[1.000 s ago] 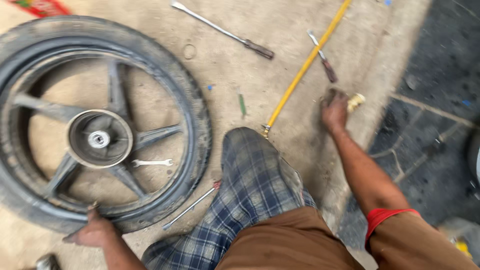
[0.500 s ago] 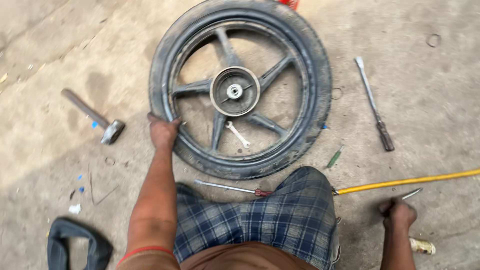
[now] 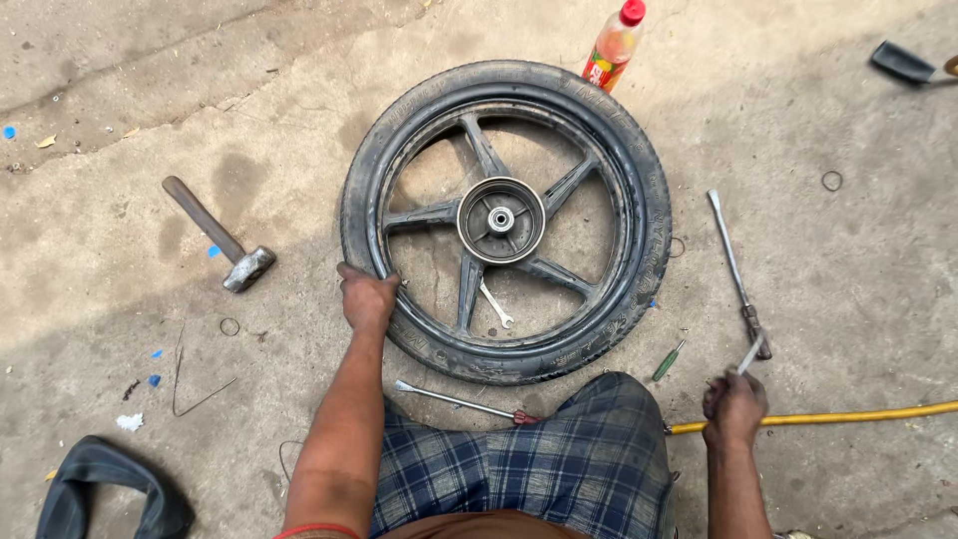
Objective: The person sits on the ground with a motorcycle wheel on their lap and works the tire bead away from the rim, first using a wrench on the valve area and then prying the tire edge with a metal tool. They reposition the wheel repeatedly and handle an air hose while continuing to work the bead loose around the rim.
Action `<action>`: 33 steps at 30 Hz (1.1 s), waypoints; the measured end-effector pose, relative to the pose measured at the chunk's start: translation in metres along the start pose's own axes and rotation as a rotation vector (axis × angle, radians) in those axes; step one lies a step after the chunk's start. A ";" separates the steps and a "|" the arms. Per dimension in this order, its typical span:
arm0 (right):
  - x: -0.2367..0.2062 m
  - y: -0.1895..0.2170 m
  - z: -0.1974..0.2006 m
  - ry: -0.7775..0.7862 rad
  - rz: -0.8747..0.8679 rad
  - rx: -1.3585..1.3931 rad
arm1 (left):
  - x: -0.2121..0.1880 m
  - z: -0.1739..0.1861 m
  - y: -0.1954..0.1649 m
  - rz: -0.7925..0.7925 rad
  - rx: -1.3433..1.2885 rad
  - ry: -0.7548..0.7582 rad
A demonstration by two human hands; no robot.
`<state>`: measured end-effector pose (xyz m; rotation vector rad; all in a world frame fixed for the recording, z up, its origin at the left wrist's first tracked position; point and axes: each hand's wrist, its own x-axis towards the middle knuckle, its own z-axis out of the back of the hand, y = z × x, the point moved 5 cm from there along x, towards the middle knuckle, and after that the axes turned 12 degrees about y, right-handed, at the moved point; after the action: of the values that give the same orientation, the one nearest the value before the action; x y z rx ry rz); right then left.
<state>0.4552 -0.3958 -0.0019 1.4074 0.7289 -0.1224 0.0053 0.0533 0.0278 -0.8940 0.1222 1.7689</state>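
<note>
while left hand grips wheel on stained concrete, right hand clasps tool.

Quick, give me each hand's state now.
Left hand: closed, gripping the tyre at its rim.
Right hand: closed around a small metal tool.

Matt rubber tyre w/ dull metal rim (rough concrete floor).

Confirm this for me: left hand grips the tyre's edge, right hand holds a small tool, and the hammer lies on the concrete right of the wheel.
Not quite. The head view shows the hammer left of the wheel, not right. The left hand does grip the tyre's edge, and the right hand holds a small tool.
</note>
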 end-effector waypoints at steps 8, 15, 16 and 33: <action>0.006 0.025 -0.148 0.370 0.041 0.019 | 0.004 0.010 -0.003 -0.014 -0.033 -0.041; -0.043 -0.014 -0.258 0.820 -0.217 -0.188 | 0.046 0.047 -0.057 -0.056 0.105 0.099; -0.048 -0.020 -0.270 0.861 -0.242 -0.196 | 0.050 0.047 -0.060 -0.060 0.122 0.130; -0.016 -0.007 -0.518 1.090 -0.351 -0.130 | 0.037 0.046 -0.068 -0.076 0.232 0.039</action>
<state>0.2378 0.0741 0.0077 1.1403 1.8406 0.4539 0.0359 0.1319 0.0603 -0.7546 0.3084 1.6289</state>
